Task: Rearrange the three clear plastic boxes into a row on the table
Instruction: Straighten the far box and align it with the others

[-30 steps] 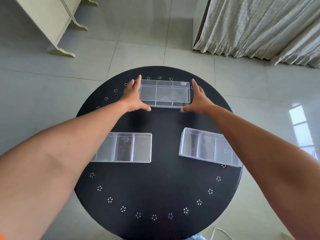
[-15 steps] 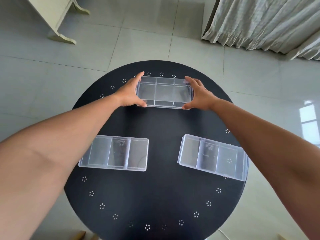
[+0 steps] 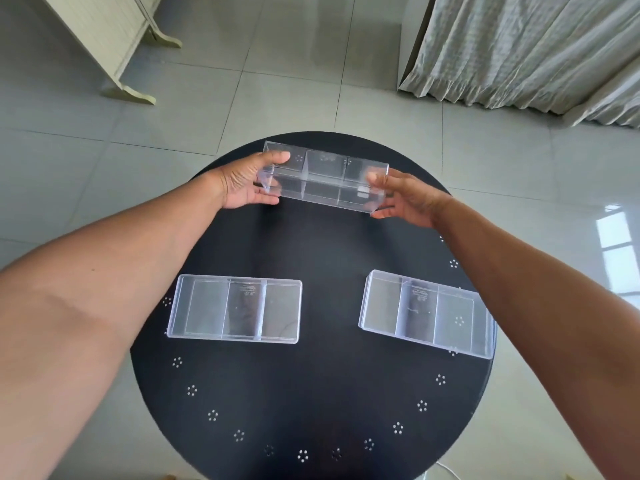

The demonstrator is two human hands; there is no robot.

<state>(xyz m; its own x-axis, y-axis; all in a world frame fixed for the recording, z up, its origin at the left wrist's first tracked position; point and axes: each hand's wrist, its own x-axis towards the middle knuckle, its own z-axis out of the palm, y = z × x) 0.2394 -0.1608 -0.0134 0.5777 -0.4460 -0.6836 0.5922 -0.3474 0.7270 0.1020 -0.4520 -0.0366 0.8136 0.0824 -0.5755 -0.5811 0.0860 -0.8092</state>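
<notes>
Three clear plastic boxes with inner dividers are over a round black table [image 3: 311, 393]. The far box [image 3: 323, 176] is lifted off the table and tilted toward me. My left hand [image 3: 244, 180] grips its left end and my right hand [image 3: 403, 195] grips its right end. A second box [image 3: 235, 308] lies flat at the near left. The third box [image 3: 427, 313] lies flat at the near right, slightly angled, its right end close to the table's edge and partly hidden by my right forearm.
The table has small white dot clusters around its rim. A pale cabinet [image 3: 104, 36] stands on the tiled floor at the upper left. Grey curtains [image 3: 526, 46] hang at the upper right. A thin white cable [image 3: 446, 471] lies on the floor near the table's bottom right.
My hands closed on the ends of the far box and lifted it off the table, tilting it toward me. The two near boxes have not moved.
</notes>
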